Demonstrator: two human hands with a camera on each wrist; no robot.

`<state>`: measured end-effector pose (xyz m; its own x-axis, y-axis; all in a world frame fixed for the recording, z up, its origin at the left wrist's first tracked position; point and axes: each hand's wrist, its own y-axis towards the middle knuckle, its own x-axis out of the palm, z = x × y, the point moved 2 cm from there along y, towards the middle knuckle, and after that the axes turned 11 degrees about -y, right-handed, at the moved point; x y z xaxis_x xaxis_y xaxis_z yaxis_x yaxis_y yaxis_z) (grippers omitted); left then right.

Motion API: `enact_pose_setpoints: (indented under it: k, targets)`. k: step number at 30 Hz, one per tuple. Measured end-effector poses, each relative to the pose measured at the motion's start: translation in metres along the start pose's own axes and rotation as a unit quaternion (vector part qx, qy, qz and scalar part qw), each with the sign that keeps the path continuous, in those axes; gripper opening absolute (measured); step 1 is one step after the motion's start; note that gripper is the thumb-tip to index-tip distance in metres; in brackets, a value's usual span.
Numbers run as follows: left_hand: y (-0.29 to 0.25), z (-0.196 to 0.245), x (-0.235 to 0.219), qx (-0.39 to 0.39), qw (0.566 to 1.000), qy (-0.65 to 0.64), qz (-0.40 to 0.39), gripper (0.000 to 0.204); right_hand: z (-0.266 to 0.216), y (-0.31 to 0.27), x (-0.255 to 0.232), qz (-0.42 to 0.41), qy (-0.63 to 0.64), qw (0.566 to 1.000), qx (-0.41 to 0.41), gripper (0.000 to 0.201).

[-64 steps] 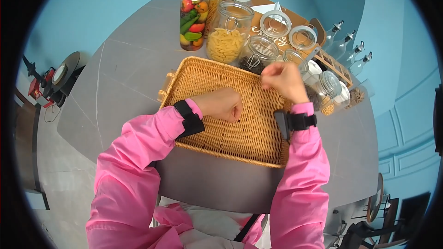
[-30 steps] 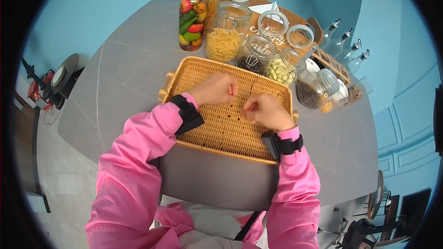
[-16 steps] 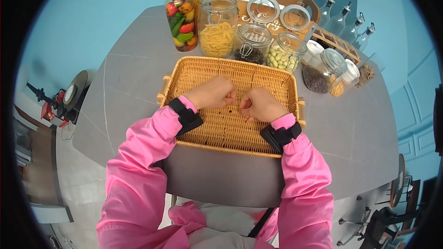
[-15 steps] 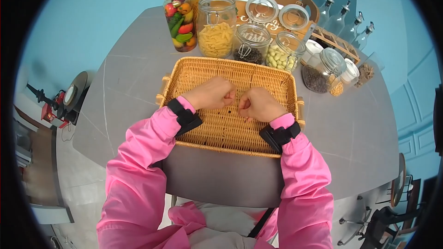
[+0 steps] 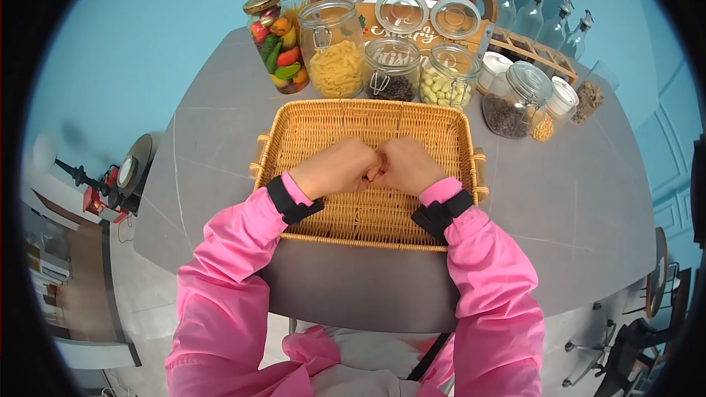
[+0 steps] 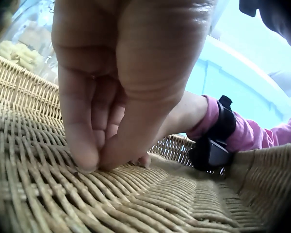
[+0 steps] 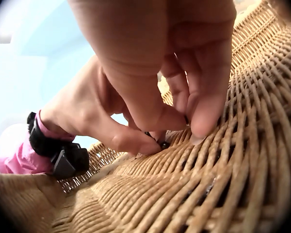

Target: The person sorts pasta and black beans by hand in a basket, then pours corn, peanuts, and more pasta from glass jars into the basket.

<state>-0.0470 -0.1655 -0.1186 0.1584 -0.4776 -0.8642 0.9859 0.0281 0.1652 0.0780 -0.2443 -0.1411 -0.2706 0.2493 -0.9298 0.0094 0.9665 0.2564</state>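
Observation:
My left hand [image 5: 342,162] and right hand [image 5: 408,164] meet low over the middle of the shallow wicker basket [image 5: 360,220]. In the left wrist view, the left hand's thumb and forefinger [image 6: 82,153] come together right at the weave, hiding what lies between them. The right wrist view shows a small black bean [image 7: 164,144] at the left thumb's tip and another dark speck between left thumb and finger. The right hand's thumb and forefinger [image 7: 208,111] pinch a small dark bean [image 7: 186,121] close over the weave.
Behind the basket stand a jar of pickled vegetables [image 5: 279,51], a pasta jar [image 5: 336,66], a dark-bean jar [image 5: 392,87] and a pale-green-bean jar [image 5: 446,88]. A lidded jar [image 5: 507,114] and white canisters [image 5: 563,95] are at right, glass bottles [image 5: 548,26] behind.
My right hand has come from near the jars down into the basket and moved against the left hand. The pale-green-bean jar is uncovered; black beans on the weave are now hidden.

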Motion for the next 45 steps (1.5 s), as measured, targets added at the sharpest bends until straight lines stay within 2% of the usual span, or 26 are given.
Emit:
enact_pose_setpoints:
  k: [4, 6, 10, 12, 19, 22, 24, 26, 28, 30, 32, 33, 36, 40, 42, 43, 45]
  targets:
    - [0.000, 0.001, -0.002, -0.003, 1.000, 0.012, -0.022, 0.013, 0.009, -0.001, 0.005, -0.022, 0.074, 0.997, 0.013, 0.016]
    - [-0.002, -0.002, -0.008, -0.090, 0.993, -0.083, -0.006, 0.015, 0.012, -0.001, -0.003, -0.014, 0.081, 0.996, 0.024, 0.017]
    - [-0.003, 0.001, -0.012, -0.095, 0.989, -0.111, -0.004, 0.015, 0.019, -0.002, -0.005, -0.033, 0.093, 0.993, 0.063, 0.019]
    - [-0.001, 0.002, -0.009, -0.075, 0.993, -0.082, -0.030, 0.013, 0.019, -0.003, -0.006, 0.006, 0.074, 0.996, 0.042, 0.017]
    - [0.007, 0.009, -0.002, -0.036, 0.992, 0.071, -0.097, 0.007, 0.022, -0.001, 0.003, -0.015, 0.091, 0.994, 0.063, 0.020]
    - [0.019, 0.013, -0.019, 0.018, 0.996, 0.068, -0.062, 0.005, 0.023, 0.000, 0.003, -0.017, 0.087, 0.993, 0.078, 0.017]
    - [0.036, 0.020, -0.055, 0.006, 0.989, 0.063, 0.137, 0.007, 0.021, -0.001, 0.003, -0.005, 0.067, 0.996, 0.059, 0.017]
    - [0.056, 0.019, -0.081, 0.006, 0.962, 0.077, 0.262, 0.009, 0.023, 0.000, 0.005, -0.018, 0.074, 0.995, 0.062, 0.018]
    - [0.076, 0.000, -0.091, -0.010, 0.951, 0.108, 0.288, 0.010, 0.023, 0.001, 0.008, -0.033, 0.074, 0.995, 0.062, 0.018]
    - [0.092, -0.011, -0.087, -0.012, 0.938, 0.138, 0.317, 0.011, 0.025, 0.000, 0.007, -0.003, 0.095, 0.993, 0.063, 0.017]
    - [0.098, -0.022, -0.074, -0.119, 0.937, 0.172, 0.281, 0.015, 0.026, 0.000, 0.009, -0.004, 0.102, 0.992, 0.076, 0.017]
    - [0.098, -0.022, -0.072, -0.142, 0.937, 0.180, 0.264, 0.018, 0.027, 0.000, 0.010, -0.010, 0.115, 0.990, 0.085, 0.018]
    - [0.097, -0.028, -0.068, -0.083, 0.939, 0.165, 0.290, 0.017, 0.028, 0.002, 0.011, -0.014, 0.122, 0.989, 0.077, 0.019]
    - [0.088, -0.026, -0.066, -0.112, 0.952, 0.114, 0.261, 0.018, 0.025, 0.001, 0.006, -0.061, 0.134, 0.983, 0.110, 0.018]
    - [0.081, -0.020, -0.064, 0.046, 0.938, 0.129, 0.317, 0.020, 0.027, 0.001, 0.008, -0.021, 0.136, 0.987, 0.084, 0.017]
    - [0.077, -0.020, -0.061, 0.045, 0.937, 0.128, 0.321, 0.020, 0.027, 0.001, 0.009, -0.024, 0.133, 0.987, 0.083, 0.017]
    - [0.062, -0.013, -0.055, 0.062, 0.914, 0.109, 0.386, 0.018, 0.026, 0.000, 0.007, -0.016, 0.122, 0.988, 0.090, 0.018]
